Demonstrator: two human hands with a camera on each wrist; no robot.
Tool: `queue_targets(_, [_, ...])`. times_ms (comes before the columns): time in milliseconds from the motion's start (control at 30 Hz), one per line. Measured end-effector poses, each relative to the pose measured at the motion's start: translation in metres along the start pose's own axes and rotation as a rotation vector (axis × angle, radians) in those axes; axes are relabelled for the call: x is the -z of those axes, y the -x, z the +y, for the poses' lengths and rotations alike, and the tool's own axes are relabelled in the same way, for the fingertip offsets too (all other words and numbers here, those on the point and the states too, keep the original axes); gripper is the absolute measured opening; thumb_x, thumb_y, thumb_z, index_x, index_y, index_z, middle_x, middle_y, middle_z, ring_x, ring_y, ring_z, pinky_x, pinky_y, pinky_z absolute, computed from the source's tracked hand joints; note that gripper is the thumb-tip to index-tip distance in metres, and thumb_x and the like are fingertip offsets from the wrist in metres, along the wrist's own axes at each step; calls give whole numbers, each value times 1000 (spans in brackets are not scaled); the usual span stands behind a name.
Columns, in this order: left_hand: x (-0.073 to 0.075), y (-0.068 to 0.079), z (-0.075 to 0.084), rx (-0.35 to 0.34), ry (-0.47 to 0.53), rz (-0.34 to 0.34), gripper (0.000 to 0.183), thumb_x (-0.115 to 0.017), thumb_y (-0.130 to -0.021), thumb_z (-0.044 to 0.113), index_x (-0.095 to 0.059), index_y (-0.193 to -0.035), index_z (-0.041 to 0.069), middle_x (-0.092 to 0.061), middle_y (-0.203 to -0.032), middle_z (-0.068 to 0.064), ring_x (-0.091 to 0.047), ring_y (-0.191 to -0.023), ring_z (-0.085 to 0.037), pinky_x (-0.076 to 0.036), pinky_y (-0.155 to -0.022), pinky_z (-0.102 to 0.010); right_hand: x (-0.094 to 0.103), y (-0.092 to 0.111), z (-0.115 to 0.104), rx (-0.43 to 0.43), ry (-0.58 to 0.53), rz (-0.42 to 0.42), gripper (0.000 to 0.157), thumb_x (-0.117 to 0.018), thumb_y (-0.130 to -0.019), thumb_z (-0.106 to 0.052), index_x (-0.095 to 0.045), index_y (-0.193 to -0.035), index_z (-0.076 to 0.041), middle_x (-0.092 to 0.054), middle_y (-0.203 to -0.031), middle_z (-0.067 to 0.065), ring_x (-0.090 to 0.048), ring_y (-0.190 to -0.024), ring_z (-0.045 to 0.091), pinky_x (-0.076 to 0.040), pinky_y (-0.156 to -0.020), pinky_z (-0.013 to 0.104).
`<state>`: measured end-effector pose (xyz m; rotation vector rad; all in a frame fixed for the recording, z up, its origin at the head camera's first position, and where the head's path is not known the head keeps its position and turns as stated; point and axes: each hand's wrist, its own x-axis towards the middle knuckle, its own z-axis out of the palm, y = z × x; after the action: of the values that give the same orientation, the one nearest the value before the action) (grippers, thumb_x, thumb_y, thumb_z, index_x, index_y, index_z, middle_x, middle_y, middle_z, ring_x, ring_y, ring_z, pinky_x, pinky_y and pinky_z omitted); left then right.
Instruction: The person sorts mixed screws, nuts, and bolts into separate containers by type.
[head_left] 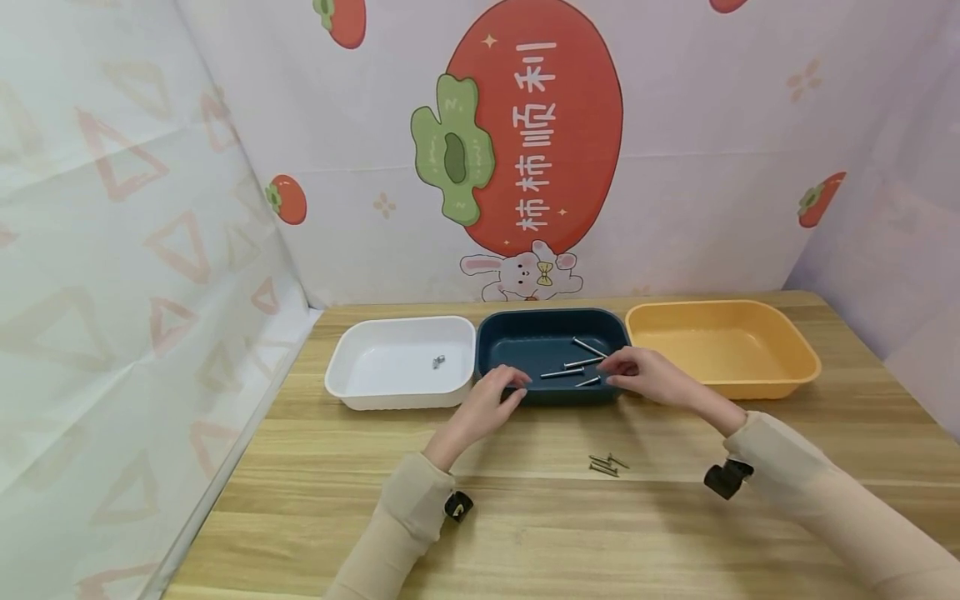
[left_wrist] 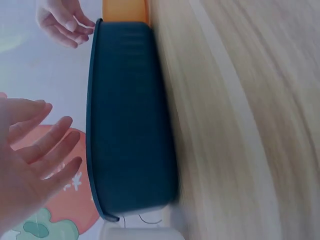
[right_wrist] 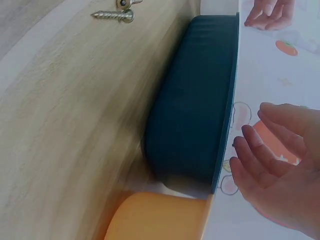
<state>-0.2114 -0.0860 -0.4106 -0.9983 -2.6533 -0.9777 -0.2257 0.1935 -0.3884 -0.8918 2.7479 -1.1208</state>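
Right hand (head_left: 651,375) hovers over the right end of a dark blue tray (head_left: 540,323), just beside silver bolts (head_left: 562,373) inside it, in the head view; the left hand (head_left: 489,404) hangs at the near left rim, its forearm angled forward. The left wrist view shows that hand's fingers spread. The right wrist view shows bent fingers, thumb apart, screws (right_wrist: 114,15) on the counter (right_wrist: 75,115).

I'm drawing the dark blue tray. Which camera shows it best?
The head view, because it looks down into the dark blue tray and shows its rim and the silver bolts inside. The left and right wrist views show mostly its outer wall, from the side, so its floor is hidden.
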Motion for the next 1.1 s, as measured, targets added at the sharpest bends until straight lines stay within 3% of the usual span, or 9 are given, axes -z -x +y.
queue_targets(233, [-10, -5, 11, -73, 27, -47, 15, -54, -88, 10, -59, -100, 4, -58, -95, -6, -55, -90, -16, -43, -80, -25, 8, 11, 5, -33, 49, 69, 19, -60, -81, -2, -62, -99, 5, -62, -90, 15, -56, -79, 19, -48, -72, 35])
queue_targets(467, [-22, -11, 22, -77, 21, -151, 16, -54, -88, 13, -59, -101, 5, -57, -98, -5, -54, -91, -14, -42, -81, -21, 17, 24, 11, -30, 87, 124, 19, -58, -83, -3, -61, -100, 5, -61, -96, 17, -56, -84, 28, -46, -75, 46])
queue_targets(1100, [-56, -38, 51, -136, -40, -341, 17, -56, -87, 14, -59, -103, 9, -59, -100, 0, -53, -93, -5, -37, -82, -11, 40, 69, 35, -78, 167, 264, 20, -60, -82, -2, -60, -101, 6, -58, -98, 23, -52, -90, 39, -38, -76, 54])
